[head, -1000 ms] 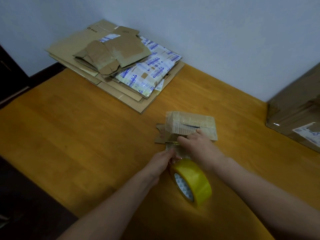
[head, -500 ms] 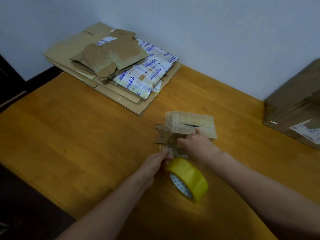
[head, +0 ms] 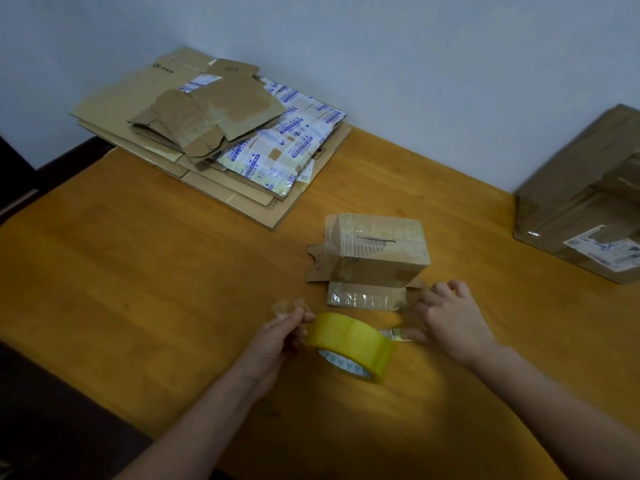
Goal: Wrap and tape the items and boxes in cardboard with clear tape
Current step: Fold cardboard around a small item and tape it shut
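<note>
Right hand [head: 450, 322] moved off box [head: 379, 252]; left hand [head: 277, 344] pinches tape scrap [head: 289, 305]; cardboard [head: 114, 109] behind.

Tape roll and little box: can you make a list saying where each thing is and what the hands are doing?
small box: partly taped, flaps sticking out
tape roll: yellow, tilted, between the hands
left hand: pinches a clear tape piece
right hand: near the small box's front flap, grip unclear
flat cardboard: stacked at the far left
big box: far right
</note>
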